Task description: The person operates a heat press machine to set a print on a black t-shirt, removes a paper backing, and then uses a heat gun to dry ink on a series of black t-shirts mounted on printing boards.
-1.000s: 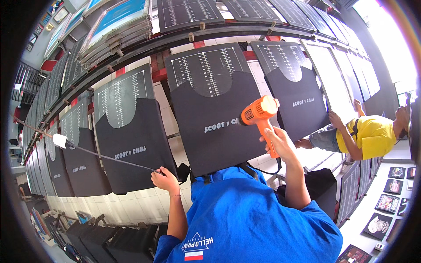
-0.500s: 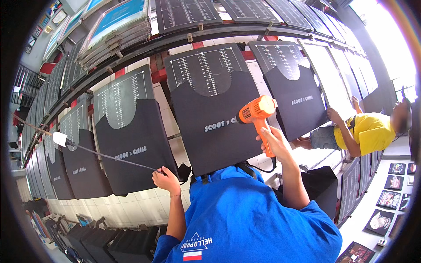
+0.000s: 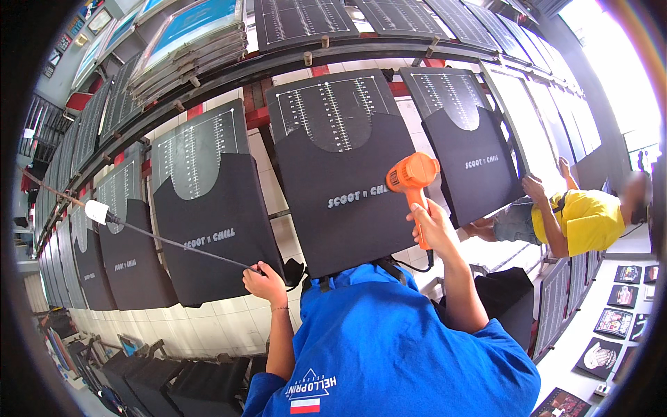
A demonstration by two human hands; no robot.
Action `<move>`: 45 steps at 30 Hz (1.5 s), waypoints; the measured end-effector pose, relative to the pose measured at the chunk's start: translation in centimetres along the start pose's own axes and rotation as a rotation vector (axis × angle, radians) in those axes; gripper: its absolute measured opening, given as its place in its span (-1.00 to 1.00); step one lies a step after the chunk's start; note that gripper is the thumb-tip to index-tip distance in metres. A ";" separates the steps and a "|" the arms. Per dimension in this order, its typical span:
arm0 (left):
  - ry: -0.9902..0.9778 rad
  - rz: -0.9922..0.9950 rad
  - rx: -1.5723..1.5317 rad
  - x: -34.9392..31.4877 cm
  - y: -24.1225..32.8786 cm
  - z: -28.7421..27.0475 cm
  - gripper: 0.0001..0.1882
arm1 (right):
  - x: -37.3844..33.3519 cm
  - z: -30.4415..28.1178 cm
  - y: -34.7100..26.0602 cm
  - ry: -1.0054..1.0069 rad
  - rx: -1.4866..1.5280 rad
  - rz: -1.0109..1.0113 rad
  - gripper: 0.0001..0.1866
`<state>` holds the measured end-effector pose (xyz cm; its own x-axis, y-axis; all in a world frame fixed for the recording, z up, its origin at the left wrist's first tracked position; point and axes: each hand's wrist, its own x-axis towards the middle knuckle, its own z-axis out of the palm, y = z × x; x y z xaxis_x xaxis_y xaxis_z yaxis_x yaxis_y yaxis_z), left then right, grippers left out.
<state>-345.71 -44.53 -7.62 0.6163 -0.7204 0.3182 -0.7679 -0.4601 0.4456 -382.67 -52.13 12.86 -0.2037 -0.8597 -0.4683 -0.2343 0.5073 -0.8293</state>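
My right hand (image 3: 438, 228) is wrapped round the handle of an orange heat gun (image 3: 415, 170). The gun's nose hangs over the right end of pale lettering on a black shirt (image 3: 347, 243). That shirt lies flat on a dark board (image 3: 326, 104) marked with white ruled lines, right in front of me. My left hand (image 3: 264, 281) is closed on a dark cord (image 3: 184, 245), which stretches up to the left. A white connector (image 3: 96, 211) joins it to a brownish cord farther off. Whether the heat gun touches the shirt is hard to tell; it appears raised above it.
More boards with printed black shirts stand in a row, one to the left (image 3: 215, 257) and one to the right (image 3: 472, 167). A person in a yellow shirt (image 3: 590, 219) works at the right. Stacked frames (image 3: 187, 52) sit beyond a metal rail (image 3: 278, 61).
The heat gun has shifted slightly right over the lettering and its nose has turned, uncovering a bit more of the print. My left hand still grips the cord. The whole view has moved slightly.
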 end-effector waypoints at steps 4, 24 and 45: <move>-0.002 0.000 0.004 0.0 0.2 -0.2 -0.78 | -0.1 -1.1 0.0 -0.073 0.130 0.049 -0.62; -0.015 0.031 0.009 0.0 0.0 -0.1 -0.77 | -1.2 0.4 -0.5 0.044 -0.085 0.010 -0.59; -0.037 -0.008 0.006 0.0 -0.3 0.1 -0.76 | -1.1 1.4 -0.2 -0.143 0.140 0.020 -0.64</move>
<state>-345.50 -44.39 -7.86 0.6154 -0.7356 0.2833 -0.7642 -0.4687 0.4431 -381.02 -51.32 13.10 -0.0671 -0.8544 -0.5152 -0.0955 0.5195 -0.8491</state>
